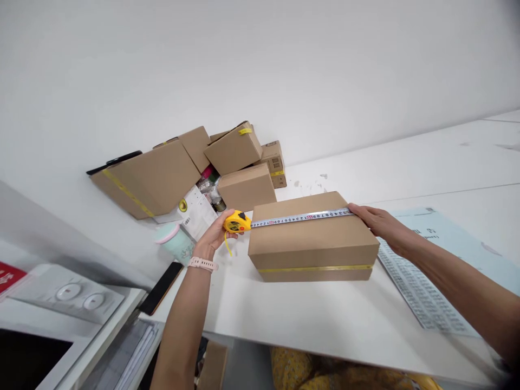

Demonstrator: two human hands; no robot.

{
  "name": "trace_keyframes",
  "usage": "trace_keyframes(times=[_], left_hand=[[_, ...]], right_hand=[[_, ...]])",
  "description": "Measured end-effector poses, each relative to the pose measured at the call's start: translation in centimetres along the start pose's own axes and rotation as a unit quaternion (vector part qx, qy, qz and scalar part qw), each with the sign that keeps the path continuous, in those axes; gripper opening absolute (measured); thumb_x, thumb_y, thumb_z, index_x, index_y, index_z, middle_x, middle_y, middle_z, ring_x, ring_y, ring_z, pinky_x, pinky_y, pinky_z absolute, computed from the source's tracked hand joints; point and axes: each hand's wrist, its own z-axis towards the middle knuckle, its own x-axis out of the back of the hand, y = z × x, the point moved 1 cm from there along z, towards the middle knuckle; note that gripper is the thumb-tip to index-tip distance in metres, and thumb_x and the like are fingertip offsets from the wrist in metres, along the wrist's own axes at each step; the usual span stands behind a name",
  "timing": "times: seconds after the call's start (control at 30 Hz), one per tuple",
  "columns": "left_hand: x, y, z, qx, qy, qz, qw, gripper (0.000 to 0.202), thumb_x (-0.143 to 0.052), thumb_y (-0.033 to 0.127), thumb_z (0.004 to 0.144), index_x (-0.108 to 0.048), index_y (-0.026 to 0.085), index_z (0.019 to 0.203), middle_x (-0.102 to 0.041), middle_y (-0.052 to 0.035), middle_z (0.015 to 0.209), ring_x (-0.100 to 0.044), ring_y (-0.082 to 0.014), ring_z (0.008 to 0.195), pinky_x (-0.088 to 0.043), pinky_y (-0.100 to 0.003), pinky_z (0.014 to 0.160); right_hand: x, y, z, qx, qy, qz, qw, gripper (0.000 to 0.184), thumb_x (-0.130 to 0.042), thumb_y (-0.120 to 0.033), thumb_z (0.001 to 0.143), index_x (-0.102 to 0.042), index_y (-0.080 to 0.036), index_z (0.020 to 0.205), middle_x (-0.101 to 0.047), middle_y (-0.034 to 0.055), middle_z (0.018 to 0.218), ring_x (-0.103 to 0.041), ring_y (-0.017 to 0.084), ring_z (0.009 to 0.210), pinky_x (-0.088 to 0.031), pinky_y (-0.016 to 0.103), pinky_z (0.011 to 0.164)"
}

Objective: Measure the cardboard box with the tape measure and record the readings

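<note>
A brown cardboard box with a yellow tape strip along its front side lies on the white table. Wrapped around the yellow tape measure is my left hand, just off the box's left end. The metal blade runs out across the box's top to the right edge. There my right hand pinches the blade's end against the box edge; its fingertips are partly hidden. A yellow wrist strap hangs from the tape measure's case.
Several cardboard boxes are stacked at the back left by the wall. A mint-green cup and a dark phone are near the left edge. Printed sheets lie on the right. A white appliance with knobs stands lower left.
</note>
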Motion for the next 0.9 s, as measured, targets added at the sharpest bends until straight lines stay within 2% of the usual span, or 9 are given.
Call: trace_keyframes(times=[0.2,0.33,0.47,0.57,0.67,0.73,0.77,0.83,0.9], left_hand=[[-0.4,0.1,-0.2,-0.01,-0.003,0.004,1.0,0.033,-0.061,0.043,0.099,-0.064,0.016,0.118,-0.068,-0.0068,0.109,-0.067,-0.0179,0.085,-0.06,-0.036,0.074],[-1.0,0.7,-1.1,-0.058,-0.001,0.005,0.998,0.035,-0.063,0.047,0.096,-0.067,0.014,0.104,-0.071,-0.005,0.089,-0.066,-0.0151,0.068,-0.053,-0.027,0.058],[-2.2,2.3,-4.5,-0.122,-0.03,0.001,0.992,0.044,-0.075,0.049,0.08,-0.071,0.013,0.105,-0.075,-0.0083,0.09,-0.069,-0.0194,0.071,-0.05,-0.025,0.055],[-3.8,2.3,-8.2,-0.121,-0.086,0.011,0.989,0.05,-0.081,0.048,0.075,-0.071,0.014,0.111,-0.076,-0.0123,0.097,-0.07,-0.0237,0.078,-0.053,-0.026,0.056],[-7.1,-0.3,-11.8,-0.057,-0.202,-0.008,0.978,0.058,-0.084,0.051,0.073,-0.069,0.019,0.119,-0.073,-0.014,0.103,-0.07,-0.0257,0.08,-0.059,-0.031,0.058],[-10.3,-3.0,-13.7,-0.003,-0.283,-0.064,0.957,0.065,-0.089,0.05,0.067,-0.07,0.023,0.123,-0.07,-0.0085,0.097,-0.067,-0.0199,0.074,-0.062,-0.034,0.066],[-12.0,-4.3,-14.4,0.009,-0.3,-0.086,0.95,0.068,-0.09,0.051,0.065,-0.071,0.023,0.123,-0.067,-0.0082,0.1,-0.067,-0.0185,0.074,-0.063,-0.035,0.069],[-15.6,-6.5,-15.3,-0.014,-0.279,-0.146,0.949,0.066,-0.091,0.051,0.062,-0.073,0.026,0.12,-0.062,-0.0098,0.122,-0.066,-0.0161,0.075,-0.063,-0.034,0.068],[-18.7,-7.6,-15.7,-0.026,-0.236,-0.199,0.951,0.067,-0.091,0.052,0.062,-0.071,0.026,0.12,-0.059,-0.01,0.125,-0.063,-0.0141,0.073,-0.063,-0.034,0.068]], right_hand=[[0.2,-0.3,-0.2,0.015,-0.003,-0.021,1.0,0.056,-0.057,-0.077,0.084,-0.069,-0.022,0.088,-0.074,0.0088,0.1,-0.065,0.026,0.088,-0.048,0.033,0.065],[0.5,-0.8,-0.2,0.047,0.003,-0.065,0.997,0.052,-0.058,-0.073,0.086,-0.064,-0.023,0.076,-0.067,0.0065,0.079,-0.058,0.022,0.071,-0.044,0.034,0.06],[1.4,-1.8,0.0,0.06,0.003,-0.102,0.993,0.046,-0.064,-0.062,0.085,-0.056,-0.023,0.062,-0.058,0.0047,0.066,-0.051,0.019,0.064,-0.042,0.035,0.06],[2.3,-2.9,0.4,0.07,0.028,-0.085,0.994,0.041,-0.063,-0.059,0.087,-0.059,-0.023,0.067,-0.064,0.0076,0.077,-0.055,0.021,0.07,-0.044,0.036,0.064],[2.2,-4.6,1.3,0.126,0.056,-0.088,0.987,0.039,-0.055,-0.06,0.092,-0.062,-0.024,0.08,-0.068,0.0078,0.092,-0.057,0.022,0.079,-0.045,0.037,0.07],[1.1,-5.9,2.3,0.168,0.044,-0.119,0.977,0.041,-0.052,-0.062,0.093,-0.06,-0.024,0.081,-0.066,0.0064,0.088,-0.057,0.022,0.079,-0.044,0.036,0.07],[0.4,-6.5,2.9,0.184,0.032,-0.141,0.972,0.042,-0.052,-0.063,0.093,-0.058,-0.024,0.078,-0.065,0.0057,0.083,-0.056,0.022,0.077,-0.043,0.035,0.07],[-1.3,-7.7,4.2,0.199,0.001,-0.181,0.963,0.044,-0.054,-0.063,0.091,-0.056,-0.023,0.073,-0.064,0.0055,0.078,-0.056,0.022,0.075,-0.043,0.034,0.068],[-3.0,-8.6,5.7,0.208,-0.027,-0.216,0.954,0.042,-0.058,-0.059,0.09,-0.057,-0.023,0.07,-0.068,0.0073,0.08,-0.059,0.023,0.077,-0.045,0.034,0.069]])
